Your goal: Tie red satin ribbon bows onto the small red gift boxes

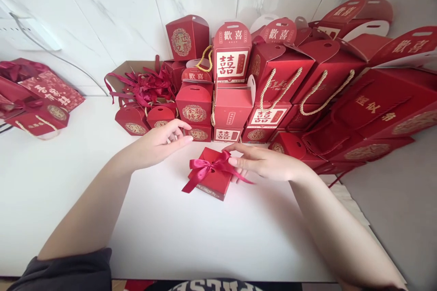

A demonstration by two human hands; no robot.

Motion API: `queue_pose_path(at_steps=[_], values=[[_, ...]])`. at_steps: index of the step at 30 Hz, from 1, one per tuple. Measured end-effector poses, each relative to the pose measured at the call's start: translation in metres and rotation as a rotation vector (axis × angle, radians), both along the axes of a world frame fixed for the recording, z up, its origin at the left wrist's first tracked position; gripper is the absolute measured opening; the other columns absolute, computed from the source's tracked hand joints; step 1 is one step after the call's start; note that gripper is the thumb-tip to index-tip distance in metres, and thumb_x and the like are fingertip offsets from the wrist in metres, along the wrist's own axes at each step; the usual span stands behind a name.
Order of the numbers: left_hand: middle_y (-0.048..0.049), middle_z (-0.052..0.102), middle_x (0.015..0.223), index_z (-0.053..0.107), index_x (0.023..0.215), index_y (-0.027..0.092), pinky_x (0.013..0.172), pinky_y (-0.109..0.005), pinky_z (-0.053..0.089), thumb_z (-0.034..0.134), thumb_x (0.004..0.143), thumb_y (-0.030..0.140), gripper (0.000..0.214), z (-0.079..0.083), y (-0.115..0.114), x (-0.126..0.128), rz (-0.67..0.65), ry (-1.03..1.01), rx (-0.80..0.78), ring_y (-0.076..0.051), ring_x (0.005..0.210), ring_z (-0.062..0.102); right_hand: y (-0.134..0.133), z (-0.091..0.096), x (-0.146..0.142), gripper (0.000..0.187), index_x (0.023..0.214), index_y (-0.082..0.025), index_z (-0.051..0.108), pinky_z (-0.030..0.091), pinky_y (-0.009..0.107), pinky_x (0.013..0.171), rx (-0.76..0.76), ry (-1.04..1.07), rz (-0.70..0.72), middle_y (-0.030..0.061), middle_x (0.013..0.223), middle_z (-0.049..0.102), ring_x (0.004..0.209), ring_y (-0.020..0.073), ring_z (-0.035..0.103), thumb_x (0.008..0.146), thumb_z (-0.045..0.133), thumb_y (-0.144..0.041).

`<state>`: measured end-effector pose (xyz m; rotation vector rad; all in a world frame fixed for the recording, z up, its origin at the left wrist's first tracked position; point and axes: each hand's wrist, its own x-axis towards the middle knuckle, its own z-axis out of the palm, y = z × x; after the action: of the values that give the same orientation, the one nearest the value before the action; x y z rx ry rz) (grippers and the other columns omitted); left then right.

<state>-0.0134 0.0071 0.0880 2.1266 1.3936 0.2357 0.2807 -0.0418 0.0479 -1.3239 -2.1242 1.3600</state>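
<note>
A small red gift box (215, 181) lies on the white table (191, 232), tied with a dark red ribbon bow (208, 167). My right hand (261, 161) rests at the box's right side, fingers stretched toward the bow and touching its ribbon end. My left hand (162, 141) hovers open just left of and above the box, fingers spread, holding nothing.
A large pile of red gift boxes and rope-handled bags (273, 82) fills the back and right of the table. A cardboard box of red ribbons (143, 84) sits at the back. More red bags (34, 100) lie at the far left. A white tiled wall stands behind.
</note>
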Motion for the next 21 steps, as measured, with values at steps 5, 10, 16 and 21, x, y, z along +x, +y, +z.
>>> queue_pose_path(at_steps=[5,10,16,21], values=[[-0.0168,0.054,0.137,0.024,0.151,0.026,0.098,-0.048,0.045,0.065,0.068,0.073,0.104,-0.016,-0.038,0.023,0.008,0.098,0.087,-0.036,0.121,0.054,-0.007,0.008,-0.002,0.081,0.156,-0.021,0.014,0.050,0.028,0.073,-0.132,0.106,0.176,0.0050,0.096,0.075,0.089,0.0194,0.069,0.093,0.055,-0.049],[-0.0220,0.051,0.137,0.011,0.156,0.021,0.102,-0.057,0.038,0.071,0.061,0.072,0.124,-0.042,-0.073,0.061,0.011,0.174,0.221,-0.044,0.123,0.051,-0.018,0.012,0.000,0.086,0.158,-0.029,0.007,0.050,0.029,0.073,0.063,0.004,0.185,0.0015,0.095,0.075,0.080,0.0186,0.069,0.090,0.059,-0.028],[-0.0174,0.052,0.141,0.005,0.156,0.025,0.098,-0.047,0.047,0.069,0.069,0.064,0.115,-0.035,-0.070,0.038,0.086,0.089,0.119,-0.037,0.124,0.055,-0.029,0.017,0.001,0.082,0.156,-0.033,0.018,0.047,0.026,0.063,0.232,-0.076,0.187,0.0001,0.089,0.073,0.074,0.0186,0.067,0.085,0.057,-0.018],[-0.0127,0.050,0.146,0.024,0.153,0.026,0.102,-0.042,0.049,0.075,0.065,0.060,0.107,-0.019,-0.062,-0.038,0.123,0.063,-0.004,-0.033,0.127,0.055,-0.031,0.020,0.008,0.072,0.155,-0.027,0.025,0.046,0.028,0.061,0.137,-0.219,0.227,0.0046,0.091,0.075,0.076,0.0221,0.068,0.091,0.056,-0.038]])
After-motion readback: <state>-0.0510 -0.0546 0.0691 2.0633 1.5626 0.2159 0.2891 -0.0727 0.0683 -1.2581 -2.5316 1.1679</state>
